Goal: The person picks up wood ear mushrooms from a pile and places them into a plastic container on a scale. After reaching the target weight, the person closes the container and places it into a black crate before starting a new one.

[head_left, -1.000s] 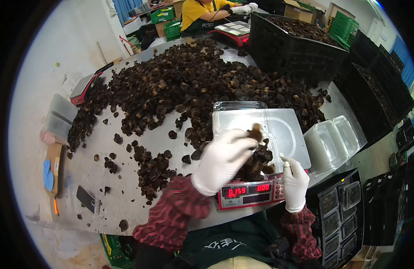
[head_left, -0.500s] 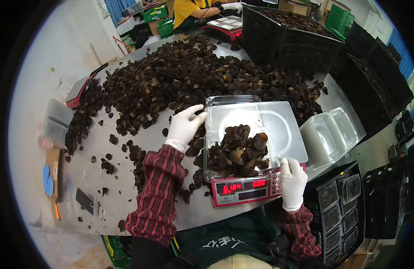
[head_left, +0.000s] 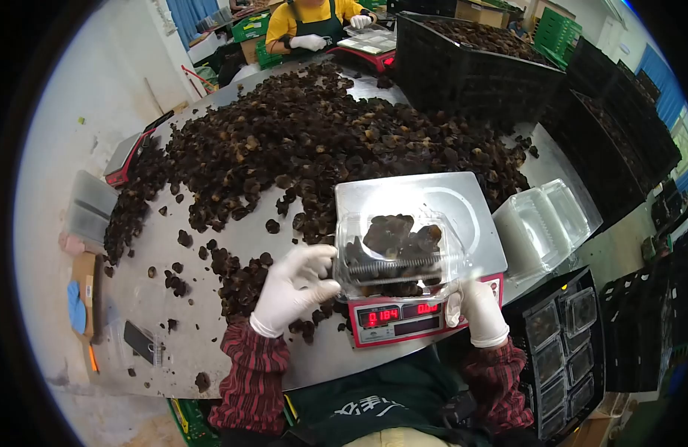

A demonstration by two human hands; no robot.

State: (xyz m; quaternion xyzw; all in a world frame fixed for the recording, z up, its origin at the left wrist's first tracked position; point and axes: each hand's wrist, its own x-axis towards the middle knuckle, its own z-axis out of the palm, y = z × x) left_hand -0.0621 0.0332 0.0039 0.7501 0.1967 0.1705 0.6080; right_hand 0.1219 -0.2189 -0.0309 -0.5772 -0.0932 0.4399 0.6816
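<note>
A clear plastic clamshell box (head_left: pixel 400 270) with dark wood ear mushrooms (head_left: pixel 392 235) in it rests on the digital scale (head_left: pixel 426 186), near its front left. Its lid lies folded over the mushrooms. At the box's left edge, my gloved left hand (head_left: pixel 295 287) grips with curved fingers and thumb. My gloved right hand (head_left: pixel 479 313) pinches the front right corner, its fingertips partly blurred. Red digits on the scale's display (head_left: pixel 379 316) read 0.184.
A large heap of wood ear mushrooms (head_left: pixel 284 141) covers the table's (head_left: pixel 314 365) far side. Stacked empty clamshells (head_left: pixel 534 231) stand right of the scale; a black crate (head_left: pixel 560 350) of filled boxes is below. A co-worker (head_left: pixel 314 26) stands across, beside a big black bin (head_left: pixel 470 74).
The clamshell's lid has swung over toward me onto the box. My left hand has come down to its left edge, and my right hand has moved slightly left to its corner.
</note>
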